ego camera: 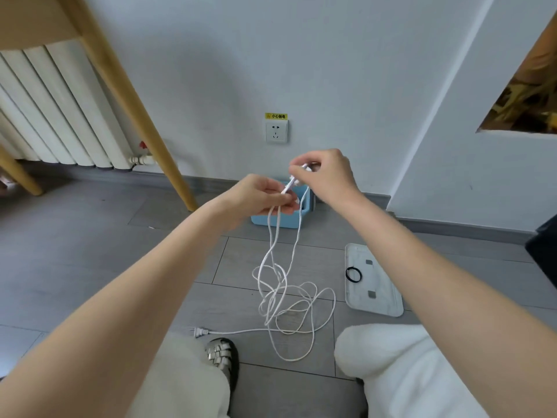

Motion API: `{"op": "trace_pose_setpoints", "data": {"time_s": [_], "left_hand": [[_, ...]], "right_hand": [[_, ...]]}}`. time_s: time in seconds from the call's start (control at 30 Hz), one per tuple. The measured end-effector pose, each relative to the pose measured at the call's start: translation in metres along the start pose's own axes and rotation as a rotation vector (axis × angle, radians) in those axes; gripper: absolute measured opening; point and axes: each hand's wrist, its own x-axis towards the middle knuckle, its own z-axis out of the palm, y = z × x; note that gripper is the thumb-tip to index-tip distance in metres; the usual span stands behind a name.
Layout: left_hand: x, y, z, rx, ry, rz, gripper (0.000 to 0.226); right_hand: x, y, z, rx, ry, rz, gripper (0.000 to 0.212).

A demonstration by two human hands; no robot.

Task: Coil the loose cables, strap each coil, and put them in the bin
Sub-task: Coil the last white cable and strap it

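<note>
Head view: coiling just begun. Left hand [265, 194] and right hand [324, 173] both pinching the white cable [297, 300] near one end, above the blue bin [277, 221]; most cable tangled on floor. Next: gather loops, then fetch black strap [353, 274].

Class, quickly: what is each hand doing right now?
Left hand: grips strands of the white cable.
Right hand: pinches the cable near its end.
</note>
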Motion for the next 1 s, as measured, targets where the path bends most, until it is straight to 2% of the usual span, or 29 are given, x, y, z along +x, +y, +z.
{"op": "trace_pose_setpoints", "data": {"time_s": [0.17, 0.23, 0.33, 0.43, 0.53, 0.6, 0.67, 0.7, 0.77, 0.83, 0.87, 0.9, 0.97, 1.0], "left_hand": [[-0.002, 0.010, -0.008, -0.268, -0.050, -0.048, 0.018], [-0.003, 0.013, -0.005, -0.274, -0.065, -0.044, 0.022], [-0.005, 0.015, 0.002, -0.197, -0.071, -0.069, 0.016], [-0.005, 0.017, 0.004, -0.040, -0.029, -0.124, 0.015], [-0.006, 0.020, -0.008, -0.162, 0.175, -0.105, 0.013], [-0.007, 0.023, -0.021, -0.319, 0.279, -0.024, 0.016], [-0.008, 0.027, -0.027, -0.379, 0.271, 0.056, 0.020], [-0.008, 0.028, -0.026, -0.356, 0.247, 0.074, 0.021], [-0.008, 0.029, -0.020, -0.234, 0.194, 0.064, 0.021], [-0.008, 0.028, -0.010, -0.105, 0.130, 0.030, 0.022], [-0.008, 0.027, -0.006, -0.073, 0.099, 0.021, 0.023], [-0.008, 0.028, -0.002, -0.069, 0.071, 0.021, 0.024], [-0.009, 0.030, 0.001, -0.118, 0.042, 0.032, 0.027], [-0.009, 0.031, 0.001, -0.147, 0.031, 0.036, 0.030]], "right_hand": [[0.006, 0.011, -0.007, 0.247, 0.016, 0.181, 0.007], [0.002, 0.011, -0.010, 0.332, -0.006, 0.196, 0.012], [-0.001, 0.011, -0.014, 0.369, -0.043, 0.139, 0.013], [0.000, 0.016, -0.014, 0.184, -0.029, 0.076, 0.011], [0.003, 0.019, -0.016, -0.112, 0.014, 0.029, 0.013], [0.004, 0.023, -0.018, -0.187, -0.147, 0.074, 0.015], [0.001, 0.026, -0.016, -0.290, -0.389, 0.126, 0.028], [-0.002, 0.025, -0.014, -0.375, -0.442, 0.104, 0.039], [-0.004, 0.018, -0.011, -0.405, -0.369, -0.017, 0.061], [-0.005, 0.007, -0.011, -0.304, -0.219, -0.176, 0.070], [-0.004, 0.005, -0.011, -0.301, -0.174, -0.257, 0.065], [-0.003, 0.003, -0.011, -0.336, -0.161, -0.316, 0.051], [-0.004, 0.002, -0.009, -0.420, -0.159, -0.326, 0.013], [-0.003, 0.004, -0.007, -0.403, -0.122, -0.299, 0.014]]}}
